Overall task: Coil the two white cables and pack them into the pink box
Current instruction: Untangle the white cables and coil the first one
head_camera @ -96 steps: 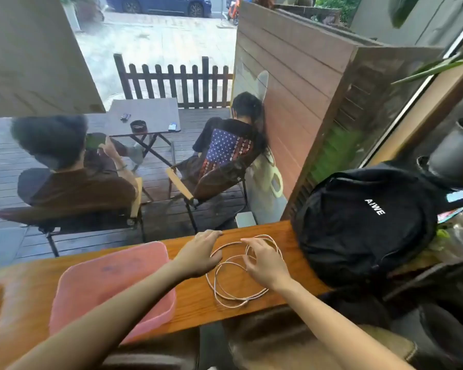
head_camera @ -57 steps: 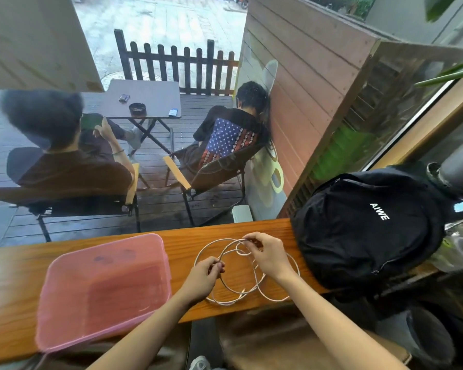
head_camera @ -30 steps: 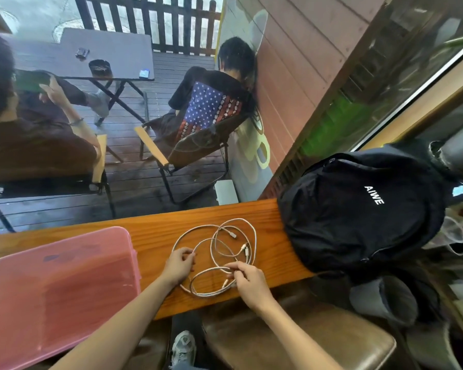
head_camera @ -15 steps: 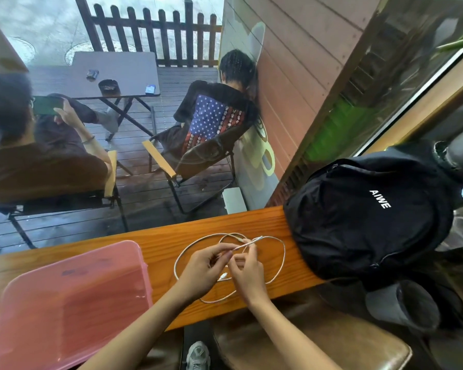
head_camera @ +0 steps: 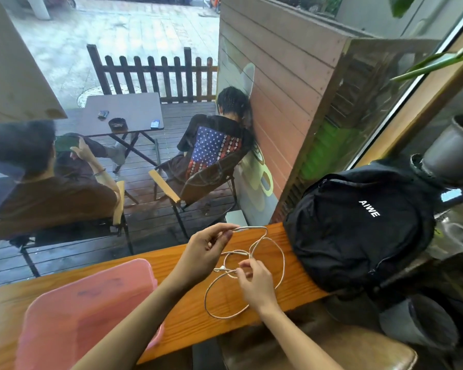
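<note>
left hand has lifted, pinching a plug end of white cables | right hand pinches loop | one pink box left | one backpack right

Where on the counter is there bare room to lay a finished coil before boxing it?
Bare wood shows between the pink box and the left hand, and along the counter's far edge beyond the box. It is crowded to the right: cable loops spread under both hands, the right hand pinches them, and the black backpack borders them.
</note>
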